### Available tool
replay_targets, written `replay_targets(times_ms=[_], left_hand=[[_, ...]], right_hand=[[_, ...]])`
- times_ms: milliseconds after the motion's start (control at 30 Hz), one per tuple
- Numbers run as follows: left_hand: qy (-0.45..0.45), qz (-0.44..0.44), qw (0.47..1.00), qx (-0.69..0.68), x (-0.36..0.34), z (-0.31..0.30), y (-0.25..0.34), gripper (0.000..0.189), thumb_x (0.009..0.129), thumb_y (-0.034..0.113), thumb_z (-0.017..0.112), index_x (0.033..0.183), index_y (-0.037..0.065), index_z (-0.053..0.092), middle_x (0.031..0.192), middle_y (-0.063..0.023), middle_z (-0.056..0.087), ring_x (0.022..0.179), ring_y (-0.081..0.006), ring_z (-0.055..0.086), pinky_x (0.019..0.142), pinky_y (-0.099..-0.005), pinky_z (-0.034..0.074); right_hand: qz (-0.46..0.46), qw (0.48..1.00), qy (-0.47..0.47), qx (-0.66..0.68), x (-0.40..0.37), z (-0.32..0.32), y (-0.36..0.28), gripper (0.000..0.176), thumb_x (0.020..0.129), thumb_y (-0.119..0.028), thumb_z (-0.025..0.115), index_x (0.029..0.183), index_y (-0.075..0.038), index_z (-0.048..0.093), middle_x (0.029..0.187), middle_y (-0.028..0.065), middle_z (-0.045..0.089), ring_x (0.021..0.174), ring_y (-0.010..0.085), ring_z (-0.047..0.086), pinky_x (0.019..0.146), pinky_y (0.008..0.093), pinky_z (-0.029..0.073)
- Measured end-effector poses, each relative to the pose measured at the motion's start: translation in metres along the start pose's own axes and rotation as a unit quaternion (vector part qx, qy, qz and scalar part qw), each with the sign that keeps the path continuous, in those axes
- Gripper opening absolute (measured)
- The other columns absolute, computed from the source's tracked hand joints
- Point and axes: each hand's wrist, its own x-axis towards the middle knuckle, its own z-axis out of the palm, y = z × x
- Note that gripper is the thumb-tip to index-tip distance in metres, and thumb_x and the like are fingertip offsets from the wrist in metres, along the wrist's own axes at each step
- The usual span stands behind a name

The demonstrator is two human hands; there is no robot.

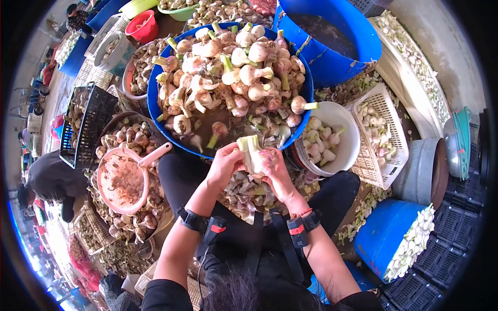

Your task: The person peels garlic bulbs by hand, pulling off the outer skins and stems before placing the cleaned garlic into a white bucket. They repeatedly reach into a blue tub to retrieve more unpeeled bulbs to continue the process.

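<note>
Between my two hands, just in front of the big blue tub's near rim, is a garlic bulb [253, 155] with a thick pale green stem pointing up. My right hand [277, 176] is closed around its right side. The fingers of my left hand [226, 165] are pinched against its stem side, gripping the outer skin or stem. The blue tub [154, 116] holds a heap of unpeeled garlic bulbs [249, 72] with some water. Loose peeled skins [249, 194] lie below my hands, between my knees.
A white bucket [350, 135] of peeled garlic stands right, beside a cream crate [394, 160]. A pink strainer [123, 181] rests on garlic at left. Further around are a blue tub of water [332, 39], a black crate [88, 127] and a tipped blue barrel [389, 233]. People sit at far left.
</note>
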Motion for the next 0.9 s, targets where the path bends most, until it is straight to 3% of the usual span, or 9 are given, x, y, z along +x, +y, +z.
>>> replay_targets(times_ms=[67,167,233,300,400,500,633,800,900], left_hand=[[-0.001,0.05,0.984,0.172,-0.001,0.004,-0.005,0.031,0.085,0.014,0.059,0.112,0.003,0.051,0.095,-0.0015,0.06,0.074,-0.0058,0.057,0.053,-0.0192,0.044],[-0.119,-0.015,0.993,-0.006,-0.01,0.006,0.009,0.025,0.082,0.01,0.059,0.105,0.0,0.055,0.088,-0.0027,0.062,0.068,-0.0049,0.056,0.053,-0.0184,0.045],[-0.142,-0.02,0.988,-0.051,-0.014,0.006,0.011,0.024,0.08,0.008,0.059,0.103,-0.001,0.056,0.086,-0.0026,0.062,0.066,-0.0056,0.056,0.053,-0.0188,0.045],[-0.166,-0.024,0.981,-0.094,-0.011,0.008,0.004,0.024,0.079,0.006,0.058,0.101,-0.001,0.056,0.083,-0.0024,0.062,0.064,-0.0063,0.056,0.052,-0.0193,0.045],[-0.031,0.127,0.978,0.165,-0.013,0.015,-0.01,0.023,0.076,0.006,0.058,0.098,0.0,0.058,0.078,-0.0008,0.059,0.063,-0.0075,0.055,0.051,-0.0211,0.044],[-0.065,0.011,0.986,0.151,-0.029,0.026,-0.005,0.022,0.075,0.006,0.059,0.097,0.001,0.059,0.077,-0.0001,0.058,0.063,-0.0069,0.055,0.051,-0.0212,0.044],[-0.05,-0.062,0.982,-0.169,-0.033,0.026,-0.013,0.025,0.074,0.004,0.056,0.099,0.0,0.059,0.082,-0.0038,0.062,0.06,-0.0098,0.058,0.053,-0.0218,0.049],[-0.079,-0.121,0.912,-0.384,-0.029,0.013,-0.03,0.038,0.074,0.008,0.054,0.11,-0.003,0.053,0.101,-0.0138,0.061,0.088,-0.0248,0.062,0.082,-0.0394,0.053],[-0.319,-0.176,0.741,-0.564,0.005,-0.038,-0.078,0.039,0.076,0.01,0.055,0.113,-0.002,0.051,0.107,-0.0161,0.059,0.094,-0.0289,0.061,0.086,-0.0426,0.051]], right_hand=[[0.019,1.0,0.0,0.01,0.0,-0.002,0.003,0.059,0.083,-0.037,0.065,0.127,-0.011,0.035,0.118,0.0083,0.048,0.1,0.0193,0.057,0.076,0.036,0.054],[0.074,0.996,-0.019,0.043,-0.002,-0.007,-0.006,0.058,0.086,-0.052,0.055,0.123,-0.01,0.042,0.103,0.0081,0.058,0.086,0.0179,0.062,0.069,0.0287,0.053],[0.178,0.906,-0.218,0.315,-0.001,-0.029,0.003,0.061,0.087,-0.05,0.054,0.129,-0.011,0.033,0.113,0.0081,0.053,0.087,0.0185,0.06,0.067,0.0275,0.053],[0.193,0.882,-0.254,0.346,-0.001,-0.03,0.008,0.064,0.087,-0.056,0.05,0.132,-0.014,0.032,0.116,0.0096,0.051,0.092,0.0204,0.059,0.068,0.0308,0.052],[0.139,0.988,0.064,-0.01,-0.013,-0.001,-0.004,0.068,0.082,-0.059,0.056,0.131,-0.018,0.032,0.121,0.009,0.046,0.109,0.0192,0.049,0.083,0.0389,0.047],[0.072,0.997,0.026,0.014,-0.013,-0.007,0.015,0.077,0.074,-0.044,0.074,0.129,-0.01,0.033,0.119,0.0048,0.047,0.11,0.0168,0.048,0.09,0.0333,0.044],[0.082,0.992,0.029,0.095,-0.022,-0.01,0.02,0.076,0.071,-0.035,0.079,0.127,-0.006,0.036,0.114,0.0028,0.05,0.107,0.0148,0.049,0.089,0.03,0.044],[0.051,0.992,-0.006,0.116,-0.026,-0.012,0.004,0.068,0.07,-0.02,0.079,0.122,-0.011,0.037,0.115,0.0018,0.049,0.108,0.0131,0.048,0.089,0.0283,0.044],[0.027,0.994,-0.046,0.094,-0.026,-0.017,-0.01,0.074,0.066,-0.021,0.079,0.123,-0.013,0.032,0.121,0.0021,0.045,0.113,0.0135,0.045,0.092,0.0291,0.042]])
